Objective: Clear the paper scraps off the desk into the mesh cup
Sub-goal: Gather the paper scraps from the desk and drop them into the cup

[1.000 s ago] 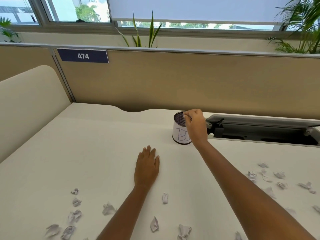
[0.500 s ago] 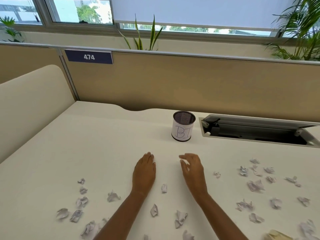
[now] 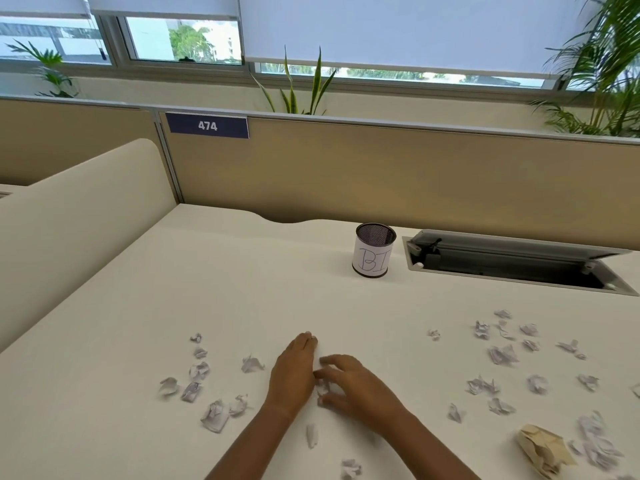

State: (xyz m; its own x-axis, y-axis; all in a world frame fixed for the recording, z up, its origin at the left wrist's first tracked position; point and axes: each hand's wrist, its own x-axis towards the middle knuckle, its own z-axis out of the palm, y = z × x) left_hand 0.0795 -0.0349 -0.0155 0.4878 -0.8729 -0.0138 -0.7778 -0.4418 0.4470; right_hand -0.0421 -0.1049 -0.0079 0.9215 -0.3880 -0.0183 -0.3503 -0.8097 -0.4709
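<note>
View from a person's head, looking down at a cream bench (image 3: 242, 289) strewn with small crumpled paper scraps.

Both bare forearms reach in from the bottom edge, and the two hands meet near the lower middle. The left hand (image 3: 294, 372) lies palm down on the bench, its fingers (image 3: 306, 342) straight, pressed together and pointing away from the viewer. The right hand (image 3: 360, 391) sits just beside it, touching it. Its fingers (image 3: 334, 360) are curled round one small white scrap (image 3: 323, 389), with the fingertips on its far side and the thumb on its near side. This area is slightly blurred.

The mesh cup (image 3: 375, 251), black wire with a white paper label (image 3: 372, 263) hand-lettered "BI", stands upright towards the back of the bench. It is well apart from the hands and just left of an open cable hatch (image 3: 512, 268) sunk into the surface. What the cup holds cannot be seen.

One cluster of scraps (image 3: 199, 370) lies left of the hands, and a wider scatter of scraps (image 3: 502, 355) lies to the right. A single scrap (image 3: 311, 435) lies between the forearms, with another scrap (image 3: 349, 467) at the bottom edge. A larger beige paper wad (image 3: 543, 448) sits at the lower right.

Behind the bench runs a tan partition (image 3: 381, 174) bearing a blue plate (image 3: 207, 125) that reads "474". A cream side panel (image 3: 79, 216) rises on the left. Leafy plants (image 3: 298, 88) and windows with lowered blinds (image 3: 381, 29) show above the partition.
</note>
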